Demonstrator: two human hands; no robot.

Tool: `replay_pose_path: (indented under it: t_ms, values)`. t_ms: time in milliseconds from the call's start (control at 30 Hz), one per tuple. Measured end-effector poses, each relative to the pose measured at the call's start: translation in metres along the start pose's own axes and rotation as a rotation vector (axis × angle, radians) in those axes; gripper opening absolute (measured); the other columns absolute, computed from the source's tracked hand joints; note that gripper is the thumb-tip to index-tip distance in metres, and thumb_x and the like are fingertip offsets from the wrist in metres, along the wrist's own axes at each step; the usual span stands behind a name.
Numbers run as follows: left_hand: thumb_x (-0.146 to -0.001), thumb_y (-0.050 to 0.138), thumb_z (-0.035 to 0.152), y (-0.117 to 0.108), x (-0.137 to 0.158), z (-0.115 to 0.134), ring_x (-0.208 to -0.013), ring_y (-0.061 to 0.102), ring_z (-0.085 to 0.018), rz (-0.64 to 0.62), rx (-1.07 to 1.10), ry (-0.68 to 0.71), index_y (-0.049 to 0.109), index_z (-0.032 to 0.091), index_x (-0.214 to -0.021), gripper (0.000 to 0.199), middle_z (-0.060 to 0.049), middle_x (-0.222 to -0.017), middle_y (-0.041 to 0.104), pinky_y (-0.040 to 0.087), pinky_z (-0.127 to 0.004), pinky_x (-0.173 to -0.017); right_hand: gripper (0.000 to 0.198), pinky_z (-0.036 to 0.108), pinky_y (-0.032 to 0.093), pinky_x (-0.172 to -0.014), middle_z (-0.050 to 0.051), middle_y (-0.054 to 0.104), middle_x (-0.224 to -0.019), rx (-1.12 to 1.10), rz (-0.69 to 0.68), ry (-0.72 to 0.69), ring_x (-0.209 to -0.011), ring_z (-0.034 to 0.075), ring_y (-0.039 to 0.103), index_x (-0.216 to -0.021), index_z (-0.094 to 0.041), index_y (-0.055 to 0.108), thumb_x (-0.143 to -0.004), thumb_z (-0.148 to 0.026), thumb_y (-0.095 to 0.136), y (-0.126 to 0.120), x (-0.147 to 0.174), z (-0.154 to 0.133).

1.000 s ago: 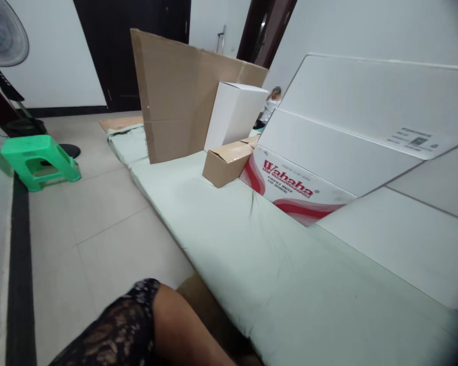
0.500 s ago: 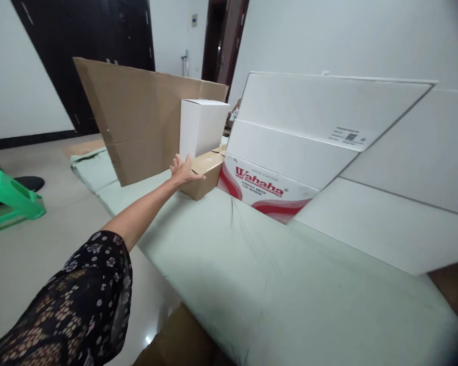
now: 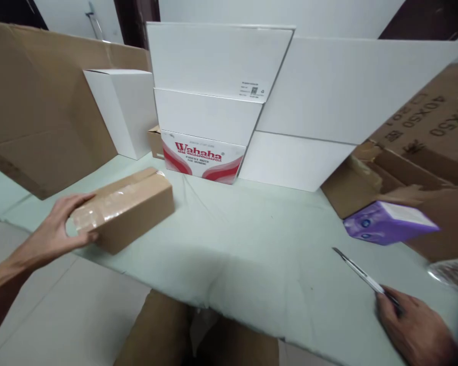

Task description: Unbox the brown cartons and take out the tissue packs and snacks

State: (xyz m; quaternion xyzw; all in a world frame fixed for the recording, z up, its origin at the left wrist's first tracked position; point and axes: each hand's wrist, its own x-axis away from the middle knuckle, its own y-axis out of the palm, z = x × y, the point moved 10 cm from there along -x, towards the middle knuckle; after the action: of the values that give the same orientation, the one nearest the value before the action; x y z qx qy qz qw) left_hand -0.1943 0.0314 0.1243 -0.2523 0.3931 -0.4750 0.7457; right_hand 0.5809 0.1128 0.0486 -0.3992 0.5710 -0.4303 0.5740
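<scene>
Front-left of the Wahaha carton [image 3: 204,158], the left hand [image 3: 63,223], spread wide, grips a brown box [image 3: 133,211] by one end. Front-right of it, the right hand [image 3: 414,321] curls round a knife [image 3: 361,274].

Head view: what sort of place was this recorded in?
Probably an ordinary indoor room, perhaps in a home, with a makeshift worktable. The tiled floor, the table under a pale green cover with a brown cardboard panel standing on it, and the taped box suggest that.
</scene>
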Motion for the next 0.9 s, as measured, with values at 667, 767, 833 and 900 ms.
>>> replay_pose_path:
  t_ms: [667,767,833,900]
  values:
    - [-0.087,0.063,0.052,0.193,-0.004,0.174,-0.159,0.027,-0.040,-0.353,0.929,-0.033,0.048,0.023,-0.157,0.077,-0.007,-0.172,0.035,0.015,-0.053,-0.131,0.046,0.052,0.054,-0.084,0.024,0.072,-0.116,-0.019,-0.041,0.002,-0.105,0.041,0.070,-0.113,-0.019,0.074,-0.103,-0.042,0.035,-0.022,0.010,-0.030]
    - [-0.081,0.064,0.044,0.200,-0.003,0.185,-0.159,0.028,-0.039,-0.358,0.973,-0.054,0.057,0.021,-0.149,0.072,-0.007,-0.171,0.037,0.016,-0.051,-0.131,0.044,0.051,0.053,-0.079,0.024,0.073,-0.111,0.003,-0.037,-0.040,-0.100,0.041,0.070,-0.110,-0.020,0.075,-0.102,-0.038,0.035,-0.020,0.007,-0.035]
    - [-0.078,0.063,0.039,0.198,-0.004,0.189,-0.160,0.026,-0.037,-0.336,0.977,-0.047,0.062,0.019,-0.143,0.068,-0.007,-0.171,0.038,0.014,-0.049,-0.132,0.042,0.050,0.053,-0.077,0.023,0.074,-0.106,0.006,-0.045,-0.076,-0.094,0.040,0.070,-0.107,-0.020,0.075,-0.101,-0.035,0.037,-0.019,0.004,-0.042]
    - [-0.075,0.062,0.036,0.196,-0.005,0.190,-0.160,0.025,-0.036,-0.309,0.994,-0.034,0.064,0.018,-0.139,0.067,-0.009,-0.169,0.040,0.013,-0.048,-0.132,0.039,0.050,0.052,-0.076,0.023,0.074,-0.099,-0.017,-0.067,-0.077,-0.089,0.039,0.070,-0.100,-0.020,0.074,-0.100,-0.033,0.038,-0.020,-0.001,-0.046]
